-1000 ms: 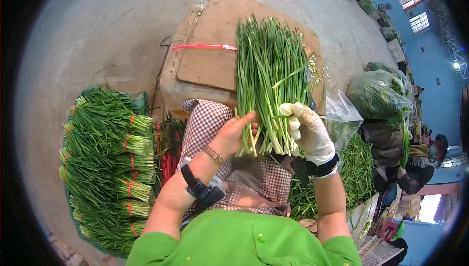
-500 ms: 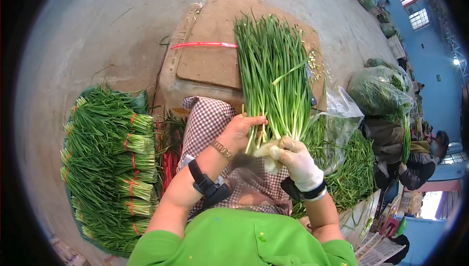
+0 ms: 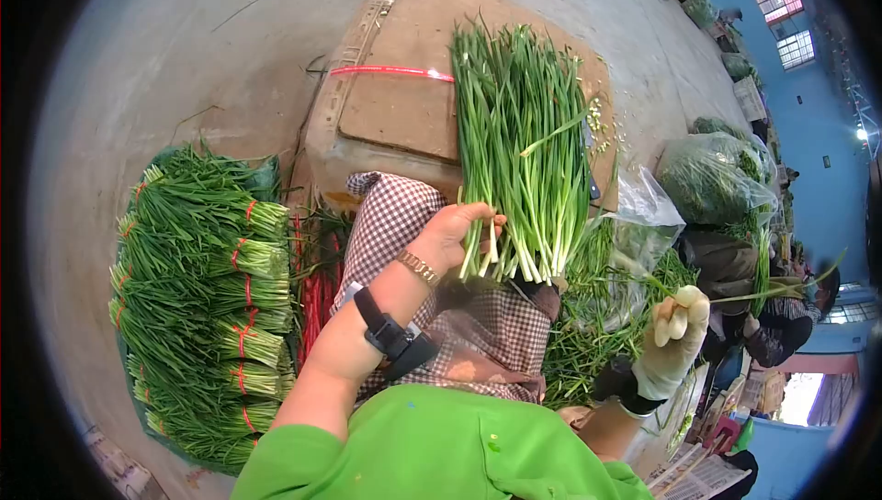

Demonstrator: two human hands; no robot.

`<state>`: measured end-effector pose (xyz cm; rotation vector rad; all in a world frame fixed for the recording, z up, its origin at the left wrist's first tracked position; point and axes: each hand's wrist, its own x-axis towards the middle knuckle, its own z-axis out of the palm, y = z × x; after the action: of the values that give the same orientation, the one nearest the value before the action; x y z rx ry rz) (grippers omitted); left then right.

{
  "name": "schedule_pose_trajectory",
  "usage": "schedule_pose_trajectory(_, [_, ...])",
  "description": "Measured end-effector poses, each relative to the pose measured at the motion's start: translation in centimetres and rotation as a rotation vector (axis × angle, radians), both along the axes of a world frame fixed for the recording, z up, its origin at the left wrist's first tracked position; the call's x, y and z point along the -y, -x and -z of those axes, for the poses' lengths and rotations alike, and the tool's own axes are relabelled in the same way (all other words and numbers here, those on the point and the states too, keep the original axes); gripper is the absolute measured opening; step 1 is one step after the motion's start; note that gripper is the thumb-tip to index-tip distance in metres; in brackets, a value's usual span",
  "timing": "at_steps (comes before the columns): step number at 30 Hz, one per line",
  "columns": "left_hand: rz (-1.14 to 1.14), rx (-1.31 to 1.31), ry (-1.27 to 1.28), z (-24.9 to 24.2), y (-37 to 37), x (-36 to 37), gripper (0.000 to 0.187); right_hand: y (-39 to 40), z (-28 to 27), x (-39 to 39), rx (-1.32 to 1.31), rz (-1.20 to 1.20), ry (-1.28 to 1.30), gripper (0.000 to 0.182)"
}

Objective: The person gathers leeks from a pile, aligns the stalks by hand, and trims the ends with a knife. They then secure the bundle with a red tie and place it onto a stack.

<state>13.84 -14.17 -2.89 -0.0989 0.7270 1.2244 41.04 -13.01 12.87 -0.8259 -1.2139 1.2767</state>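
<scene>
A thick bunch of garlic chives (image 3: 524, 142) lies on a brown board, its pale cut ends toward me. My left hand (image 3: 455, 235) is closed around a few stems at the bunch's lower left edge, thumb across them. Out to the right, away from the bunch, is my right hand (image 3: 675, 330) in a white glove. Its fingers are curled shut on a loose chive stalk (image 3: 763, 289) that sticks out to the right. Beside the bunch, partly covered by leaves, is a knife (image 3: 593, 190) with a dark handle.
Red-tied chive bundles (image 3: 202, 307) are stacked on the floor at left. A red ribbon (image 3: 390, 70) crosses the board (image 3: 404, 105). Loose greens (image 3: 588, 353) lie at right near a plastic bag (image 3: 712, 179). A checked cloth (image 3: 395, 215) covers my lap. Other people sit further right.
My right hand has left the stem ends and swung out to the right, carrying a loose stalk. My left hand stays at the bunch's lower left edge.
</scene>
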Motion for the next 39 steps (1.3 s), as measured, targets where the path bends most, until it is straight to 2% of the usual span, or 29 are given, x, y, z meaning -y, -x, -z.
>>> schedule_pose_trajectory(1, [0.052, 0.036, -0.022, -0.4, 0.5, 0.3, 0.011, -0.9, -0.1, 0.0, 0.048, 0.048, 0.075, 0.027])
schedule_pose_trajectory(3, [0.048, 0.091, -0.081, 1.1, 1.3, 0.2, 0.011, -3.9, 1.1, -1.3, 0.527, 0.096, 0.382, 0.027])
schedule_pose_trajectory(4, [0.062, 0.098, -0.151, 1.7, 1.6, 0.3, 0.014, -4.7, 1.9, -1.3, 0.883, 0.129, 0.504, 0.028])
schedule_pose_trajectory(5, [0.042, 0.082, -0.163, 1.3, 1.6, 0.4, 0.015, -8.1, 6.0, -1.8, 1.082, 0.37, 0.458, 0.032])
schedule_pose_trajectory(7, [0.008, 0.04, -0.174, 0.4, 1.7, 1.1, 0.017, -7.2, 5.6, -1.4, 1.119, 0.324, 0.467, 0.032])
schedule_pose_trajectory(9, [0.039, 0.034, -0.248, 0.9, 1.5, 1.1, 0.019, 0.2, 2.1, -0.7, 0.882, 0.095, 0.485, 0.03])
schedule_pose_trajectory(11, [0.071, 0.028, -0.276, 0.5, 1.0, 0.9, 0.018, 5.1, 0.5, -0.7, 0.757, -0.288, 0.557, 0.029])
schedule_pose_trajectory(13, [0.03, 0.055, -0.25, -0.8, 0.6, 1.2, 0.019, 10.2, 1.3, -0.4, 0.983, -0.417, 0.563, 0.029])
schedule_pose_trajectory(14, [0.02, 0.067, -0.235, -1.2, 0.7, 1.4, 0.019, 11.4, 2.4, 0.2, 1.162, -0.433, 0.321, 0.029])
schedule_pose_trajectory(16, [0.033, 0.094, -0.225, -0.3, 1.5, 1.5, 0.017, 12.8, 4.2, 0.1, 1.364, -0.476, 0.066, 0.029])
schedule_pose_trajectory(17, [0.015, 0.084, -0.198, -0.8, 1.9, 1.6, 0.013, 12.9, 5.8, 0.1, 1.419, -0.416, 0.008, 0.03])
schedule_pose_trajectory(19, [-0.004, 0.037, -0.311, 1.1, 2.7, 1.4, 0.009, 11.6, 8.9, -0.1, 1.366, -0.385, -0.27, 0.028])
schedule_pose_trajectory(22, [-0.041, -0.171, -0.166, 1.3, 2.5, 1.3, 0.01, 11.0, 8.6, -0.3, 1.332, -0.254, -0.116, 0.026])
schedule_pose_trajectory(23, [-0.046, -0.234, -0.107, 1.2, 2.1, 1.2, 0.01, 12.3, 6.1, 0.7, 1.236, -0.135, 0.038, 0.026])
schedule_pose_trajectory(25, [-0.025, -0.193, -0.046, 0.4, 1.3, 1.1, 0.009, 11.8, 5.9, 0.5, 1.464, 0.085, -0.306, 0.033])
schedule_pose_trajectory(27, [0.031, -0.213, -0.016, -0.6, 0.9, 1.1, 0.012, 11.4, 6.2, -0.1, 1.679, -0.128, -0.1, 0.034])
schedule_pose_trajectory(28, [0.057, -0.195, -0.028, -0.4, 0.7, 1.0, 0.014, 11.3, 6.3, 0.2, 1.718, -0.171, -0.093, 0.035])
schedule_pose_trajectory(29, [0.08, -0.179, -0.039, -0.2, 0.6, 0.9, 0.015, 11.1, 6.8, 0.4, 1.718, -0.156, -0.14, 0.029])
schedule_pose_trajectory(34, [0.035, -0.086, -0.101, 0.2, 0.0, 1.2, 0.02, 12.0, 5.0, 0.3, 0.94, -0.301, 0.46, 0.024])
schedule_pose_trajectory(37, [-0.054, -0.067, -0.173, -0.9, -0.6, 1.2, 0.02, 12.7, 6.3, 1.3, 0.852, -0.381, 0.392, 0.022])
schedule_pose_trajectory(39, [-0.046, -0.079, -0.14, -1.2, -0.1, 1.4, 0.021, 13.1, 5.3, 1.6, 0.858, -0.35, 0.473, 0.025])
